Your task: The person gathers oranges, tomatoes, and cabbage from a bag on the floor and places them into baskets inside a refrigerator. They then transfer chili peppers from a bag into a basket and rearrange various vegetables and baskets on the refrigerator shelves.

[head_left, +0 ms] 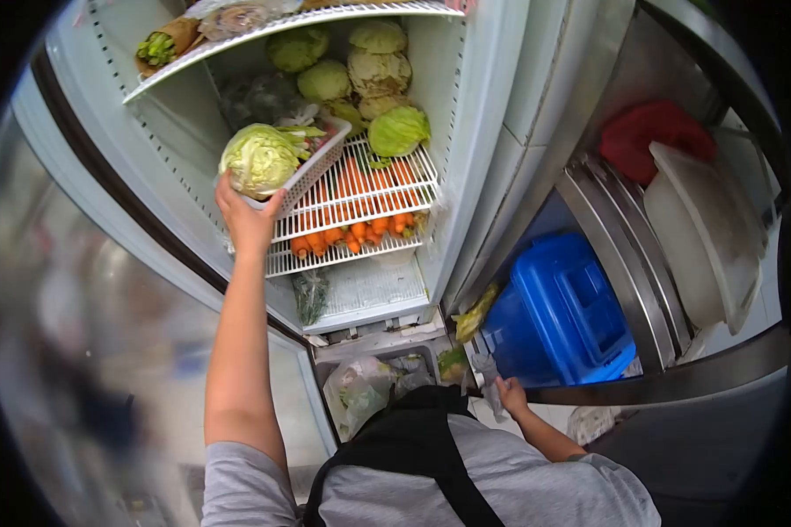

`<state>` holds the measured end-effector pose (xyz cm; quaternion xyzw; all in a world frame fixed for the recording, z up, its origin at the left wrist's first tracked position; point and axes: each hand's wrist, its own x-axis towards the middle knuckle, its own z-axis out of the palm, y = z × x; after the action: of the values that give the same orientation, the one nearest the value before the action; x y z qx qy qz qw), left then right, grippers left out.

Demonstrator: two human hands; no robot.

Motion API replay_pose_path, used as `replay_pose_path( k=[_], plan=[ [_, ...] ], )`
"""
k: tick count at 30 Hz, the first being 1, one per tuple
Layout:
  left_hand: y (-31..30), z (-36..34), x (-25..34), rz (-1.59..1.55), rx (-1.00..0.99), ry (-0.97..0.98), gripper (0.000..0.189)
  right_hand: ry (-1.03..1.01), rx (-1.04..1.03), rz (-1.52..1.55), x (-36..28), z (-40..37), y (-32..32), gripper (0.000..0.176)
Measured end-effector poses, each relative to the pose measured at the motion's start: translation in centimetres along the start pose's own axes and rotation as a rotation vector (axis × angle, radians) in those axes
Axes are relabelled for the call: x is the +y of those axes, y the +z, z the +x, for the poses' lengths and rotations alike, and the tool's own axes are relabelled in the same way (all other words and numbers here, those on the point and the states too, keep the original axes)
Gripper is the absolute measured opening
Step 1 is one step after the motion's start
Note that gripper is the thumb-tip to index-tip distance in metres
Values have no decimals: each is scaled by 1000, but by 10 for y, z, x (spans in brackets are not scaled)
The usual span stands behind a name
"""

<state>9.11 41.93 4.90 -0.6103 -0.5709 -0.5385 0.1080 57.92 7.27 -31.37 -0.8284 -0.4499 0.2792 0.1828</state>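
Observation:
My left hand (248, 215) reaches into an upright fridge, its fingers and thumb curled around the lower side of a pale green cabbage (259, 160). That head rests at the front end of a white perforated basket (318, 167), which stands on a wire shelf. Low down beside my body, my right hand (512, 400) is closed on a crumpled, translucent plastic bag (490, 386).
Carrots (351, 235) fill the rack under the basket. More cabbages (380, 70) are stacked behind it, and a loose green one (399, 132) sits at right. A blue lidded bin (554, 307) stands to my right. Below is a grey crate (431, 351) with bagged vegetables.

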Motion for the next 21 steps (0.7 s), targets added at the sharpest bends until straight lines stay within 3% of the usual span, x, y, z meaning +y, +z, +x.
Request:
replay_pose_path(
  k=[3,4,5,6,7,10,12,14,19,21],
  plan=[
    [8,-4,-17,-53,-20,-19,105,-63,111,290,16,20,27,42],
    [8,-10,-19,-19,-44,35,108,88,-28,415,8,21,22,33],
    [9,-15,-24,28,-47,106,109,17,-125,544,17,31,28,25],
    [11,-19,-28,70,-53,176,110,-13,6,475,12,31,35,24],
    [12,-23,-26,105,-62,211,108,78,-24,495,-30,17,9,21],
    [16,-40,-4,154,-83,252,90,17,34,496,-23,25,31,25],
    [22,-47,11,198,-89,308,81,196,-170,834,-47,15,26,38],
    [29,-59,31,125,-59,335,70,215,-201,823,-70,8,23,37],
    [33,-69,52,207,-70,370,66,189,-267,868,-100,3,30,43],
    [30,-59,58,168,-43,320,69,202,-430,863,-112,3,33,50]
  ],
)
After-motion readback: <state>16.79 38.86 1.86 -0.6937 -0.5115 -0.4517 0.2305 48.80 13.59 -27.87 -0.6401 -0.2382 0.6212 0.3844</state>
